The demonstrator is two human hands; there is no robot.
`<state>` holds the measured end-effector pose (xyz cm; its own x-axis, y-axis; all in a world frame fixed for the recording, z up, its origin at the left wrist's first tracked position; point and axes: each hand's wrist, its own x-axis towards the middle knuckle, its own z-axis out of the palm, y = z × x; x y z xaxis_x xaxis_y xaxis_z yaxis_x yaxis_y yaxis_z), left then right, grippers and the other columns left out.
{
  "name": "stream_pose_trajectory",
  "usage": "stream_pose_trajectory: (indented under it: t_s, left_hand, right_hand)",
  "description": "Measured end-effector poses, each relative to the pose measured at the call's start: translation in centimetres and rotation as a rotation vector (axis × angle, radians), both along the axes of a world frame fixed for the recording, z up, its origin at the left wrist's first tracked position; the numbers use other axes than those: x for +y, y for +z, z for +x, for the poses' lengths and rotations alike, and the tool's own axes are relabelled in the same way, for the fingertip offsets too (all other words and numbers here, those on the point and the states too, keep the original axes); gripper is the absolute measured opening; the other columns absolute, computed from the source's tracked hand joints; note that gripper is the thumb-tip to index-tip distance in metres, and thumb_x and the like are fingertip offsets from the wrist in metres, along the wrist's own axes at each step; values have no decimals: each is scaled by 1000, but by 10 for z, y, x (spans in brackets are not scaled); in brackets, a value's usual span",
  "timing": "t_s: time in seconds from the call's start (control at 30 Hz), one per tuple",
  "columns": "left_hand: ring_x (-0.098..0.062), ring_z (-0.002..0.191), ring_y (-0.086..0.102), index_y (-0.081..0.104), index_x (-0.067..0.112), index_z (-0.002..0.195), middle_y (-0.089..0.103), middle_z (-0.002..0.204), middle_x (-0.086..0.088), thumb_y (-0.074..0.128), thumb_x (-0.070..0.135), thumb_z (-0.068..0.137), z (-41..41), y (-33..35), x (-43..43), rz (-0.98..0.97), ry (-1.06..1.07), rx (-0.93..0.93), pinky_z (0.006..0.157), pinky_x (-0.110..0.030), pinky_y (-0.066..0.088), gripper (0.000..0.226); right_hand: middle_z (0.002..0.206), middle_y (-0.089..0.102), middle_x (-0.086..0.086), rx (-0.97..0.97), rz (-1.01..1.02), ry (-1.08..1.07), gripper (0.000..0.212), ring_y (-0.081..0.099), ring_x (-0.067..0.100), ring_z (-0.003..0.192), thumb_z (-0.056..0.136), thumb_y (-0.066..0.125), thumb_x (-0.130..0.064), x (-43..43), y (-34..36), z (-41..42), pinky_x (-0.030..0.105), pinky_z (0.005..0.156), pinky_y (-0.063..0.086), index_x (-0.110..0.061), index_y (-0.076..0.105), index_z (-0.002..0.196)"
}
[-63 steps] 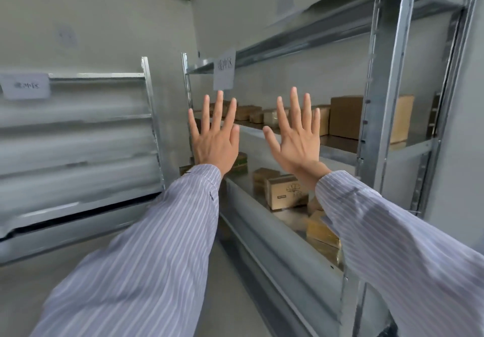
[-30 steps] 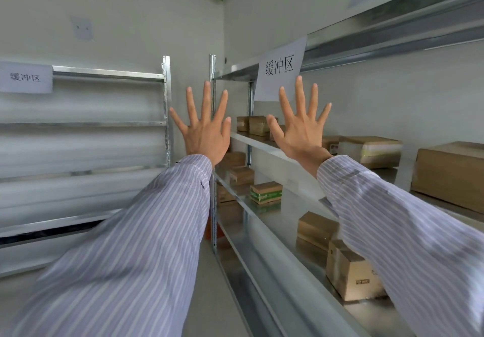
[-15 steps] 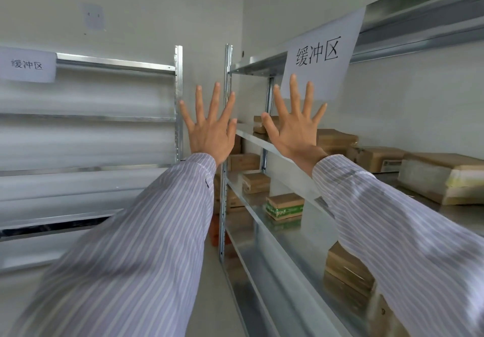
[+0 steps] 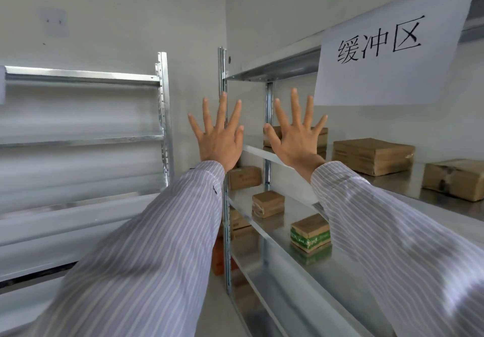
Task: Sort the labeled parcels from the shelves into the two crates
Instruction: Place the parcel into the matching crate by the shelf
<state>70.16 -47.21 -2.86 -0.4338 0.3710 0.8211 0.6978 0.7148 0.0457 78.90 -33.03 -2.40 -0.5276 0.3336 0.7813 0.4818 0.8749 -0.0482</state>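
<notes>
My left hand and my right hand are raised in front of me with fingers spread, holding nothing and touching nothing. Brown cardboard parcels lie on the metal shelf unit at my right. On the upper shelf sit a flat parcel and another parcel further right. On the lower shelf lie a small parcel, a parcel with a green band and a parcel at the far end. No crate is in view.
A second metal shelf unit stands at the left against the wall. A white paper sign with black characters hangs from the right unit's top shelf. Something orange shows low behind the shelf post. Bare floor runs between the units.
I have moved along the right shelf unit toward its far end: the paper sign has grown and slid right, and the parcels have shifted. Both hands stay raised and spread.
</notes>
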Motion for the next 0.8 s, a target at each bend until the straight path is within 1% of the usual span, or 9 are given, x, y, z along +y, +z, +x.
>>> stream_pose_trajectory:
  t_s: [0.1, 0.23, 0.43, 0.6, 0.8]
  left_hand:
    - [-31, 143, -19, -3, 36, 149, -16, 158, 4, 19, 41, 101, -42, 2, 6, -16, -20, 13, 110, -60, -14, 53]
    - [-31, 143, -18, -2, 36, 150, -14, 158, 3, 20, 41, 101, -88, 0, 21, -13, -42, 23, 111, -61, -11, 54]
    - [-31, 144, -17, -4, 35, 150, -14, 158, 3, 20, 43, 101, -147, -12, 55, -34, -56, 36, 108, -56, -17, 55]
    - [-30, 144, -17, -5, 35, 150, -14, 158, 3, 21, 40, 101, -194, -18, 100, -28, -88, 38, 108, -56, -17, 55]
    - [-30, 144, -16, -3, 35, 150, -13, 158, 3, 21, 40, 101, -255, -6, 161, -36, -136, 45, 109, -56, -16, 55]
  right_hand:
    - [158, -20, 0, -4, 4, -38, 65, -22, 33, 143, 95, 17, -61, 5, 2, -36, 64, 109, -8, -35, -2, 151]
    - [159, -18, 1, -30, 36, -94, 64, -20, 32, 144, 96, 15, -60, 20, 1, -73, 60, 111, -10, -33, 0, 152]
    - [159, -16, 4, -70, 86, -143, 62, -17, 31, 145, 98, 15, -55, 51, -12, -120, 52, 113, -13, -29, 1, 153]
    - [159, -16, 4, -75, 96, -179, 63, -18, 32, 145, 97, 15, -55, 93, -19, -167, 50, 113, -14, -28, 1, 152]
    - [159, -16, 4, -55, 131, -229, 62, -17, 31, 145, 98, 16, -55, 153, -4, -224, 49, 114, -12, -29, -1, 152]
